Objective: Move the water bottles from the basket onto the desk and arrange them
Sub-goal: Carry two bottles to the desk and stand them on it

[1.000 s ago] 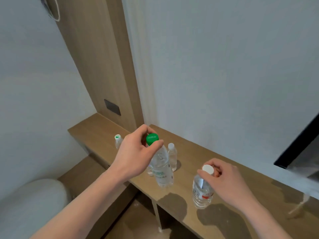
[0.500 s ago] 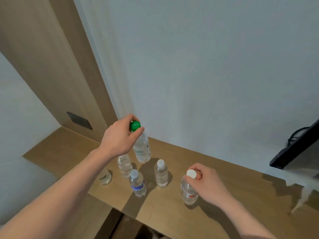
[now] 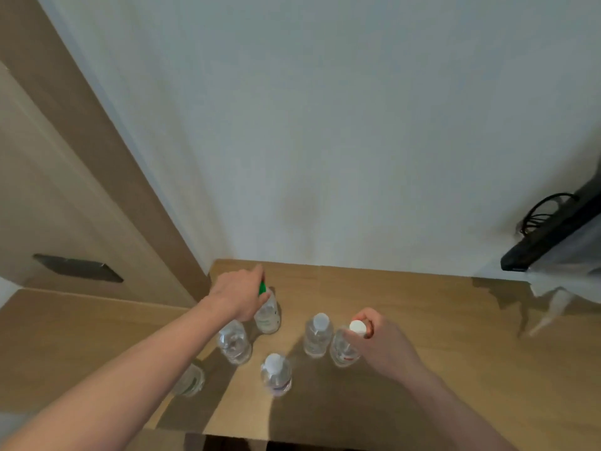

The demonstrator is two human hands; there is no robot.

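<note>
Both hands set bottles down among others standing close together on the desk.

The left hand (image 3: pixel 239 296) grips the green-capped bottle (image 3: pixel 267 315) by its neck near the back edge of the desk (image 3: pixel 439 336); the right hand (image 3: pixel 379 340) pinches the cap of the white-capped bottle (image 3: pixel 345 348), just beside another bottle (image 3: pixel 317 335). All stand upright, long axis vertical, caps up. A careless release or a brushing forearm could topple neighbours, especially the half-hidden bottle (image 3: pixel 190 382) nearest the front edge.
</note>
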